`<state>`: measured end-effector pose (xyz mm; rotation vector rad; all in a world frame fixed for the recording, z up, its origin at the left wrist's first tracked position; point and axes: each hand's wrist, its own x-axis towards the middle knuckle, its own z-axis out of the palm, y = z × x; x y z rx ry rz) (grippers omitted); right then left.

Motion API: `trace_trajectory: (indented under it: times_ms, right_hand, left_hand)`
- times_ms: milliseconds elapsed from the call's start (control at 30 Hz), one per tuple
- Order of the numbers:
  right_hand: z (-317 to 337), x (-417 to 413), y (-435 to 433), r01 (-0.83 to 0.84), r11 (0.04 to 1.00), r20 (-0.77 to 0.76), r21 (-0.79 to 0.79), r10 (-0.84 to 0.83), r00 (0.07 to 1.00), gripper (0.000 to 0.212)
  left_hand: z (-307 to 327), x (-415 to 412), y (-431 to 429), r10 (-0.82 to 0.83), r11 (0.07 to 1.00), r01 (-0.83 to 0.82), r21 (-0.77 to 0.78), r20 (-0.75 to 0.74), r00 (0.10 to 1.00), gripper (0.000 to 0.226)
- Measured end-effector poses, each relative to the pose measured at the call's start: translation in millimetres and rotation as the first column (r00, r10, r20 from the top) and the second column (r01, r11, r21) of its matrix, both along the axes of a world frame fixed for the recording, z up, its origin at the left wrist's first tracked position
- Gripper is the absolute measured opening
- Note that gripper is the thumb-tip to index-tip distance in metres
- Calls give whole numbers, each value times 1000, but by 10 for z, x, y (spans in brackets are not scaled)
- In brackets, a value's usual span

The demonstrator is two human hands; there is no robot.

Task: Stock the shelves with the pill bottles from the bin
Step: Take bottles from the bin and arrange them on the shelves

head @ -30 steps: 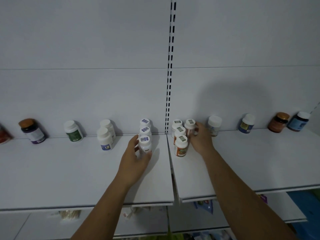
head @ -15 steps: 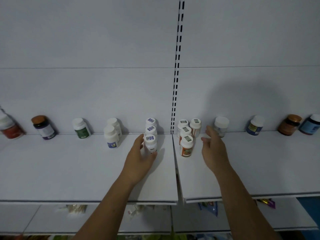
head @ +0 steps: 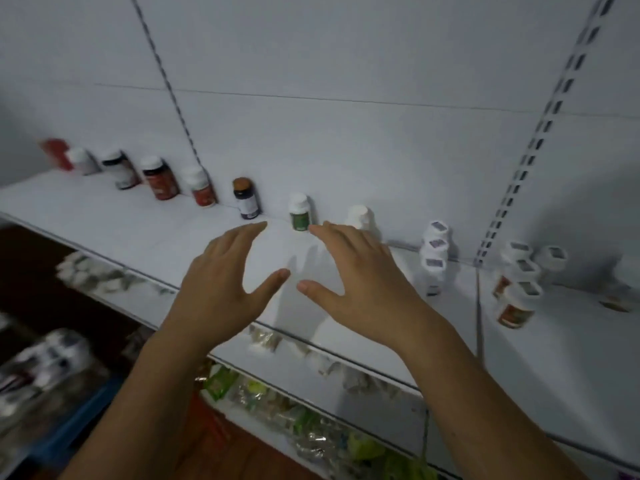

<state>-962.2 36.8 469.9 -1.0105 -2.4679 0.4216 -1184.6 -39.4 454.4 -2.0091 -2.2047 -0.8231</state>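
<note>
Bottles are standing in a line along the back wall, and I am holding nothing. My left hand (head: pixel 221 289) and my right hand (head: pixel 363 282) are both hovering palm-down over the shelf (head: pixel 104 216). The fingers are spread wide and nearly straight, and the thumbs are pointing at each other, close but apart.

The green-label bottle (head: pixel 299 213) is standing upright straight ahead of the gap between my hands, its long axis vertical. My right forefinger's tip is lying just beside its base, though I cannot tell whether it is touching. That makes the right hand the nearer one. My left forefinger is pointing at bare shelf between that bottle and the amber-capped dark bottle (head: pixel 246 199).

A plain white bottle (head: pixel 360 216) is peeking out just behind my right knuckles. Farther right, a file of three white bottles (head: pixel 434 252) is running front to back, and the orange-label cluster (head: pixel 516 289) is sitting beyond the shelf seam. The red-label bottles (head: pixel 162 180) are standing well off to my left.

I am judging that any grasp here would want fingers closing round a bottle's sides from the front.

I am not seeing a bin I can be sure of. A blurred blue shape (head: pixel 69 431) low on my left may be it.

No writing is reading clearly. The cap stickers are showing only purple or grey patches.
</note>
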Motion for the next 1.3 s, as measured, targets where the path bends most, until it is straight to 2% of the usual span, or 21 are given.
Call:
trace_trajectory:
  times_ms: [200, 400, 700, 1033, 1300]
  right_hand:
    - [-161, -1289, -361, -259, 966, 86, 27, 256, 963, 77]
    - [-349, -2770, -855, -438, 895, 217, 80, 413, 884, 80]
    - [-699, -4959, -1681, -597, 802, 337, 16, 558, 759, 81]
    - [-1267, -6534, -1786, -596, 784, 345, -173, 615, 709, 80]
    - [-2208, -7791, -1199, -453, 779, 276, -433, 593, 756, 67]
  left_hand:
    - [-171, -1183, -914, 281, 953, -285, -106, -54, 958, 90]
    - [-411, -2304, -1854, 477, 862, -489, -131, -116, 871, 92]
    - [-767, -3958, -3036, 613, 749, -630, -207, -147, 777, 87]
    - [-1289, -5308, -3707, 789, 583, -746, -321, 5, 614, 78]
    - [-1963, -6358, -3221, 840, 513, -707, -487, 113, 531, 78]
